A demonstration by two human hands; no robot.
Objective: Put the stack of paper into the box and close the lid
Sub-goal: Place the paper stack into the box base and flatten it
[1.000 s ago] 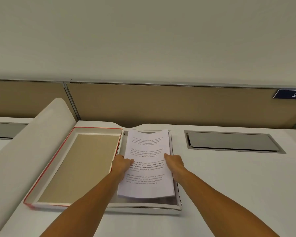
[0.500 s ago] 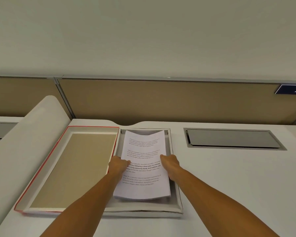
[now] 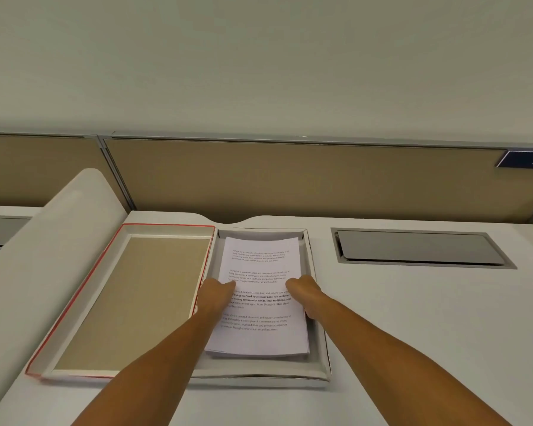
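A stack of white printed paper (image 3: 260, 265) lies inside the shallow white box (image 3: 319, 342) at the middle of the desk. My left hand (image 3: 214, 295) grips the stack's left edge and my right hand (image 3: 303, 292) grips its right edge, thumbs on top. The box's lid (image 3: 130, 299), red-edged with a tan inside, lies flipped open flat to the left, joined to the box along its long side.
A grey recessed cable hatch (image 3: 419, 247) sits in the white desk to the right of the box. A curved white panel (image 3: 43, 241) rises at the left. A tan partition (image 3: 290, 176) with a blue "217" plate (image 3: 526, 159) stands behind.
The paper stack has come down from a raised, bowed position to rest flatter inside the box. Both hands have lowered with it.
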